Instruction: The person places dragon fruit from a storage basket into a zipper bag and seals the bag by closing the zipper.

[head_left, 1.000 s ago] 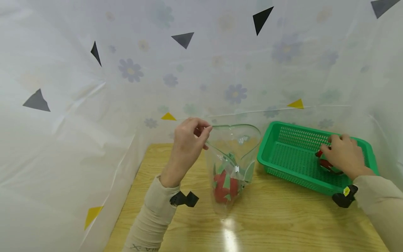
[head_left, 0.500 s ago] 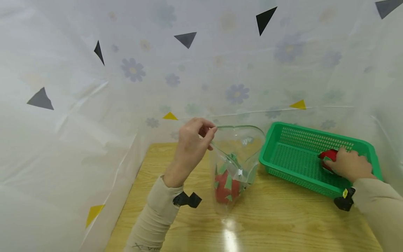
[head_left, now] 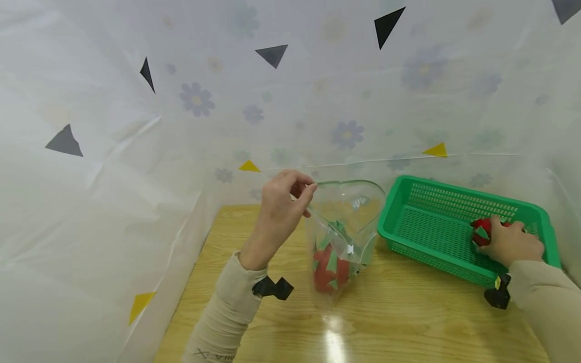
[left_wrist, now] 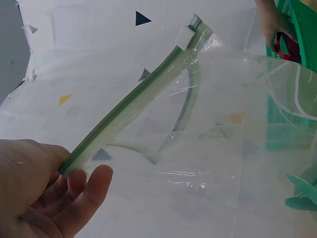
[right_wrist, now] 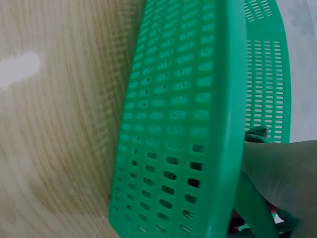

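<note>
My left hand [head_left: 283, 209] pinches the green-edged rim of a clear zip bag [head_left: 369, 222] between thumb and fingers. The bag stands with its mouth spread, and a white slider [left_wrist: 184, 37] sits at the far end of the zip in the left wrist view. Inside, low down, lies a red dragon fruit [head_left: 330, 272] with green scales. My right hand [head_left: 515, 244] reaches into the green basket [head_left: 422, 227] and grips another red dragon fruit [head_left: 482, 233] from above. The palm covers part of that fruit; the basket wall hides most of it in the right wrist view.
The basket stands at the table's back right, its near wall [right_wrist: 168, 124] close below my right wrist. The wooden table [head_left: 399, 312] stretches in front of bag and basket. White plastic sheeting [head_left: 290, 116] with triangles and flowers rises behind and at both sides.
My right hand has shifted and turned over the dragon fruit in the basket, and more of its red side shows. The left hand keeps its hold on the bag rim. The head view has swung slightly left.
</note>
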The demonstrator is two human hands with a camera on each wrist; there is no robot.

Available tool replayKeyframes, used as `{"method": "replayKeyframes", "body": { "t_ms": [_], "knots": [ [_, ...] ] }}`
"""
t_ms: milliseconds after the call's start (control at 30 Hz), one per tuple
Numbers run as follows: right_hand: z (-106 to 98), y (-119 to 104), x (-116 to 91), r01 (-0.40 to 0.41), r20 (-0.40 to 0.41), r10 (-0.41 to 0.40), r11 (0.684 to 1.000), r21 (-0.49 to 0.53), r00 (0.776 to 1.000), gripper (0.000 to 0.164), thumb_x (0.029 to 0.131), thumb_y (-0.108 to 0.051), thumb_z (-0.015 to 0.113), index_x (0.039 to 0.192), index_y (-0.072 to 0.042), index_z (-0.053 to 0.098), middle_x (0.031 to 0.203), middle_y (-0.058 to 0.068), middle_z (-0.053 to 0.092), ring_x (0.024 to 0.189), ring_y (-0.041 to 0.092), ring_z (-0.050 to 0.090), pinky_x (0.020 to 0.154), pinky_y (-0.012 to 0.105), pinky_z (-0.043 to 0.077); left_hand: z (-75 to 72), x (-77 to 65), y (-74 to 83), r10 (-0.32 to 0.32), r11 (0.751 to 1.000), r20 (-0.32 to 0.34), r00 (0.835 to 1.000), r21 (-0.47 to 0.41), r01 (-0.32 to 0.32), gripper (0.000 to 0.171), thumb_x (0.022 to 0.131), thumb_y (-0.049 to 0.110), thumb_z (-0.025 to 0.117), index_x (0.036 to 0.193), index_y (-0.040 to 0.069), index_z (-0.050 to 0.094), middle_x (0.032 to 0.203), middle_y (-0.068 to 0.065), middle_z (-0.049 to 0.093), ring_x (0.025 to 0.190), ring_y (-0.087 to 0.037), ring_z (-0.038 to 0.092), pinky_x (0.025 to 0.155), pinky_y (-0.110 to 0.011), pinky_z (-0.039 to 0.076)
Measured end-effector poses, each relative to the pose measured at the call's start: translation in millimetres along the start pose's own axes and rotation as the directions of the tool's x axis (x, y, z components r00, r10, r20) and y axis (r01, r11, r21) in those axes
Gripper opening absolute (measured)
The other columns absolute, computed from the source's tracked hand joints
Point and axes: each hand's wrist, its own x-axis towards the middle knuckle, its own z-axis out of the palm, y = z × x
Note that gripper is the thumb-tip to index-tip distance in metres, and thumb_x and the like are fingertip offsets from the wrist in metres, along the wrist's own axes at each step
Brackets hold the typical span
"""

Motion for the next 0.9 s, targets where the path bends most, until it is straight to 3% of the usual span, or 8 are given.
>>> {"method": "replayKeyframes", "body": {
  "t_ms": [133, 267, 400, 533, 733, 900],
  "knots": [
    [0, 4, -4, 0.095, -0.007, -0.095, 0.995, 0.013, 0.995, 0.061, 0.083, -0.021, 0.075, 0.121, 0.009, 0.037, 0.09, 0.047, 0.04, 0.057, 0.045, 0.05, 0.044, 0.048, 0.042, -0.1, 0.8, -0.1, 0.002, 1.0, 0.006, 1.0, -0.006, -0.002, 0.004, 0.093, 0.009, 0.069, 0.095, 0.005, 0.069, 0.081, -0.005, 0.059, 0.061, -0.008, 0.058, 0.049, -0.015, 0.051],
    [0, 5, -7, 0.129, -0.032, -0.13, 0.992, -0.015, 0.991, 0.06, 0.084, -0.021, 0.074, 0.121, 0.011, 0.039, 0.087, 0.044, 0.047, 0.054, 0.04, 0.051, 0.042, 0.046, 0.043, 0.1, 0.4, -0.3, -0.004, 1.0, 0.02, 1.0, -0.019, 0.005, 0.005, 0.094, 0.01, 0.068, 0.095, 0.005, 0.068, 0.082, -0.005, 0.058, 0.061, -0.008, 0.058, 0.05, -0.015, 0.051],
    [5, 3, -8, 0.1, -0.087, -0.105, 0.993, -0.057, 0.991, 0.065, 0.083, -0.022, 0.077, 0.121, 0.014, 0.039, 0.079, 0.039, 0.05, 0.05, 0.036, 0.05, 0.041, 0.045, 0.043, 0.1, 0.2, -0.3, 0.0, 1.0, 0.022, 1.0, -0.025, 0.001, 0.004, 0.094, 0.009, 0.068, 0.095, 0.005, 0.068, 0.082, -0.005, 0.058, 0.062, -0.008, 0.058, 0.049, -0.015, 0.051],
    [9, 2, -6, 0.058, -0.118, -0.061, 0.998, -0.03, 0.991, 0.062, 0.083, -0.027, 0.076, 0.115, 0.014, 0.041, 0.071, 0.032, 0.053, 0.048, 0.033, 0.05, 0.04, 0.043, 0.043, 1.3, -0.7, -1.0, 0.006, 1.0, 0.023, 1.0, -0.018, -0.005, 0.005, 0.094, 0.01, 0.068, 0.096, 0.005, 0.068, 0.083, -0.005, 0.058, 0.062, -0.008, 0.058, 0.05, -0.015, 0.051],
    [7, 0, -3, -0.022, -0.05, 0.026, 0.997, 0.068, 0.998, 0.069, 0.088, -0.035, 0.067, 0.124, 0.016, 0.039, 0.076, 0.034, 0.058, 0.051, 0.033, 0.054, 0.042, 0.041, 0.044, 2.8, -0.5, -2.0, 0.012, 1.0, 0.025, 1.0, -0.011, -0.012, 0.005, 0.094, 0.01, 0.068, 0.096, 0.005, 0.069, 0.082, -0.005, 0.058, 0.061, -0.007, 0.057, 0.05, -0.014, 0.051],
    [3, -6, -4, -0.042, -0.028, 0.047, 0.987, 0.154, 0.999, 0.075, 0.093, -0.043, 0.061, 0.135, 0.014, 0.036, 0.08, 0.033, 0.062, 0.049, 0.029, 0.053, 0.041, 0.038, 0.042, 3.5, -0.6, -2.5, 0.014, 1.0, 0.026, 1.0, -0.017, -0.014, 0.005, 0.094, 0.01, 0.068, 0.096, 0.005, 0.068, 0.08, -0.005, 0.059, 0.06, -0.007, 0.057, 0.05, -0.015, 0.051]
  ]
}}
